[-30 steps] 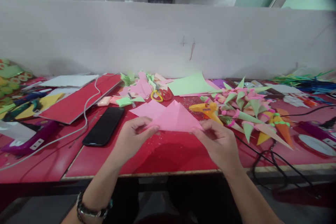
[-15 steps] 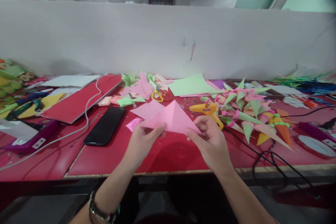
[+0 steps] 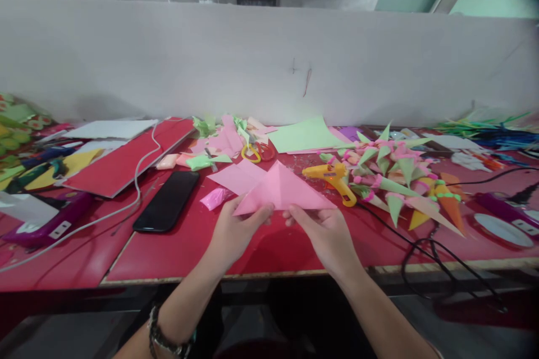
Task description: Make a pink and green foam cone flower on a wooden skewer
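A sheet of pink paper (image 3: pixel 284 188), folded into a triangle with a crease down its middle, is held above the red table (image 3: pixel 269 247). My left hand (image 3: pixel 242 230) pinches its lower edge left of the middle, thumb on the near face. My right hand (image 3: pixel 320 230) grips the same edge just right of the middle, the two thumbs close together. Fingers behind the paper are partly hidden. Another pink paper piece (image 3: pixel 236 175) lies behind it, beside a small shiny pink packet (image 3: pixel 214 198).
A yellow glue gun (image 3: pixel 330 175) lies right of the paper, its black cord running toward the front edge. Farther right are piled paper cones (image 3: pixel 396 165). A black phone (image 3: pixel 167 202) lies at left. Yellow-handled scissors (image 3: pixel 251 152) and green paper (image 3: pixel 303 134) are behind.
Both hands have slid inward along the folded paper's lower edge, from its outer corners toward the middle. The paper tilted briefly and is level again. The pink packet has come into view.
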A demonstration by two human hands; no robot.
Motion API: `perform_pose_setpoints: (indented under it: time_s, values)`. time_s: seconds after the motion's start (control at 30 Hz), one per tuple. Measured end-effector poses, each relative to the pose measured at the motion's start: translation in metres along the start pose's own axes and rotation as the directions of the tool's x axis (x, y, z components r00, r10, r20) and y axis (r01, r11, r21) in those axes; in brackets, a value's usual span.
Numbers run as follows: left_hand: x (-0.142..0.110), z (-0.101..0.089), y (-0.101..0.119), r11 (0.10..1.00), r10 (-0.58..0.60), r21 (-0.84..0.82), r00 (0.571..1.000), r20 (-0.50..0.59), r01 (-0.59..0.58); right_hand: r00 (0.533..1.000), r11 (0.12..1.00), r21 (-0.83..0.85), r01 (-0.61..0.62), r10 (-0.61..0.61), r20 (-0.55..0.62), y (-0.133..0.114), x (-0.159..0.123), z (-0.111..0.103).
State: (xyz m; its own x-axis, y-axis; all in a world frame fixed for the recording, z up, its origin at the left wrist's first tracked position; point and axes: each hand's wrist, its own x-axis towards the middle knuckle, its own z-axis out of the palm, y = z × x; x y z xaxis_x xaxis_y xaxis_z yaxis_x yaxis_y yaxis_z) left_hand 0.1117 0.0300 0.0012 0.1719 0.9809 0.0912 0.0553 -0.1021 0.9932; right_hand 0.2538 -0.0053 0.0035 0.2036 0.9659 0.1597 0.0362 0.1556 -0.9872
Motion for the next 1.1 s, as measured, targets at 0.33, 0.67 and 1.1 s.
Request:
perform_pose_setpoints:
  time_s: [0.33,0.67,1.1]
  values:
    - [-0.003,0.006,0.001,0.998,0.018,-0.056,1.0,-0.001,-0.018,0.999,0.999,-0.002,0.053,-0.053,0.01,0.002,-0.003,0.001]
    - [0.0,-0.01,0.011,0.985,0.161,0.031,0.974,0.159,-0.168,0.977,0.971,-0.135,0.195,-0.181,0.113,-0.002,-0.009,0.001]
    - [-0.002,-0.005,0.007,0.983,0.18,-0.018,0.946,0.269,-0.182,0.974,0.931,-0.284,0.227,-0.223,0.047,0.001,-0.009,0.002]
